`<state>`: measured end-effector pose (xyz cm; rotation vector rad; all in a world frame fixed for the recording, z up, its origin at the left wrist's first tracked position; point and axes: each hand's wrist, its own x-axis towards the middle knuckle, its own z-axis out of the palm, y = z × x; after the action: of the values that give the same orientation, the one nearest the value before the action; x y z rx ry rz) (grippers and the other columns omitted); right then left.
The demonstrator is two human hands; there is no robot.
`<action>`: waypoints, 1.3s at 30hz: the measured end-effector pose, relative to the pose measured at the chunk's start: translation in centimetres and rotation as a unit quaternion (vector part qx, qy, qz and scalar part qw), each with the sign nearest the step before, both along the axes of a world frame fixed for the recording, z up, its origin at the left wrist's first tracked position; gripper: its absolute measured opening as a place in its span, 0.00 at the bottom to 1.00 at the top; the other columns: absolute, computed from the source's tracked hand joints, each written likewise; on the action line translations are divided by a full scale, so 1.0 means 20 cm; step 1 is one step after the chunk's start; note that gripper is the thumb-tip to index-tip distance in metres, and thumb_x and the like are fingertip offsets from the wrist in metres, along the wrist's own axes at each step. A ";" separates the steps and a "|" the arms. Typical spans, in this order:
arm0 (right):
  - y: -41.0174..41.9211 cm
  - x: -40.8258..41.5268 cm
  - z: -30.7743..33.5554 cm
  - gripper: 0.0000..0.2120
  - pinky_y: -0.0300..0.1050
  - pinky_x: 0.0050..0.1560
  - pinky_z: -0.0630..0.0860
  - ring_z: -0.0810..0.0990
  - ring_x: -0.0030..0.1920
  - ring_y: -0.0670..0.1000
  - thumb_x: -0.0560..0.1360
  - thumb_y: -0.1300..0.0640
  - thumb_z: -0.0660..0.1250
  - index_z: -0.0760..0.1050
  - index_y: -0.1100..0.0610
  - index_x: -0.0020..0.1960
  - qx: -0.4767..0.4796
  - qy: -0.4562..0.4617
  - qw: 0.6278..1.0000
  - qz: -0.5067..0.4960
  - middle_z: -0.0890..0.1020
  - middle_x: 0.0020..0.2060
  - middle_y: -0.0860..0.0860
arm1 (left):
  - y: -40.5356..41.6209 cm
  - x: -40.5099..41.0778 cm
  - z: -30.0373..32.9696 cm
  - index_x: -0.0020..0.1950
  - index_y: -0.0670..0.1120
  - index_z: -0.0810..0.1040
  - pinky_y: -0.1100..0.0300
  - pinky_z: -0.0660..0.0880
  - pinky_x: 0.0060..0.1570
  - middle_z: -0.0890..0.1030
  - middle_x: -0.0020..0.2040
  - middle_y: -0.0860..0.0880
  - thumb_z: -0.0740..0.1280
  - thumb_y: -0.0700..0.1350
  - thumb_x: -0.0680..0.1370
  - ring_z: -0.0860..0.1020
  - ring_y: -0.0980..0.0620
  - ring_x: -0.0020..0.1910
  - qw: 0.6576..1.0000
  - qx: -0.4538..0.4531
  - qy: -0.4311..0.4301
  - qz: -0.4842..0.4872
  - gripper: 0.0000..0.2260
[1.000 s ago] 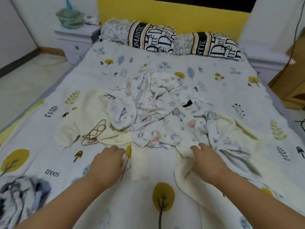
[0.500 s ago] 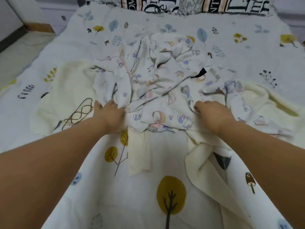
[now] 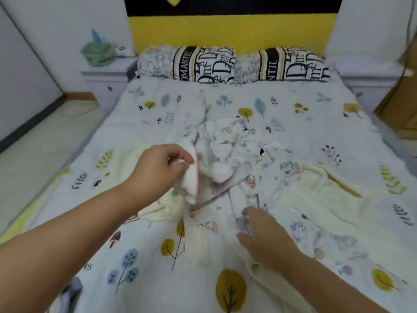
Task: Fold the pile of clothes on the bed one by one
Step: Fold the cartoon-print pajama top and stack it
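While left hand (image 3: 162, 168) pinches printed garment (image 3: 228, 159) — right hand (image 3: 264, 236) grips hem.

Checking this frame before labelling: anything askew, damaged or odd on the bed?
Nothing damaged or spilled. The white cartoon-print garment lies crumpled over the pale yellow garments, as an unfolded pile would. The left hand pinches its pink-trimmed edge; the right hand is motion-blurred, so its grip is unclear.
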<state>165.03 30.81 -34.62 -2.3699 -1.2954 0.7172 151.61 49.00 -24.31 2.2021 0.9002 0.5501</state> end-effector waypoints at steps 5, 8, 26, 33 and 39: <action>0.09 -0.23 0.72 0.33 0.41 0.55 0.74 0.72 0.57 0.38 0.62 0.38 0.69 0.60 0.39 0.63 0.266 0.201 0.940 -0.074 0.70 0.59 0.38 | -0.21 0.03 0.52 0.38 0.54 0.79 0.59 0.73 0.42 0.79 0.39 0.53 0.66 0.38 0.75 0.74 0.58 0.36 0.995 -0.056 -0.066 -0.044 0.12; 0.06 -0.32 1.03 0.29 0.43 0.45 0.76 0.77 0.49 0.44 0.64 0.47 0.71 0.62 0.43 0.61 0.313 0.148 0.932 -0.108 0.74 0.52 0.43 | -0.36 0.01 0.83 0.39 0.55 0.78 0.65 0.72 0.38 0.79 0.38 0.56 0.64 0.36 0.75 0.74 0.62 0.35 0.992 -0.053 -0.070 -0.094 0.14; -0.46 -0.44 2.53 0.10 0.36 0.29 0.66 0.71 0.30 0.46 0.66 0.68 0.56 0.72 0.58 0.34 0.465 0.009 0.873 -0.148 0.73 0.26 0.46 | -0.74 -0.43 1.21 0.47 0.47 0.78 0.57 0.71 0.43 0.81 0.45 0.49 0.64 0.45 0.77 0.78 0.49 0.46 0.997 -0.074 -0.026 -0.009 0.05; -0.70 -0.36 2.28 0.07 0.44 0.37 0.68 0.73 0.39 0.55 0.74 0.66 0.56 0.69 0.57 0.40 0.213 -0.032 0.942 -0.259 0.75 0.37 0.57 | -0.79 -0.62 1.71 0.50 0.45 0.81 0.57 0.78 0.45 0.84 0.46 0.44 0.70 0.47 0.73 0.82 0.47 0.45 0.974 -0.169 -0.128 -0.077 0.09; -0.76 -0.60 2.12 0.08 0.45 0.43 0.72 0.77 0.45 0.51 0.72 0.58 0.63 0.71 0.52 0.51 0.218 0.071 0.960 -0.161 0.79 0.46 0.52 | -1.00 -0.63 1.92 0.47 0.43 0.80 0.55 0.75 0.45 0.83 0.45 0.41 0.63 0.47 0.78 0.80 0.47 0.43 0.967 -0.156 -0.167 -0.113 0.10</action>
<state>152.97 15.70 7.75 -2.0539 -0.8677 0.4387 138.99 29.08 14.15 1.8259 0.5093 0.6014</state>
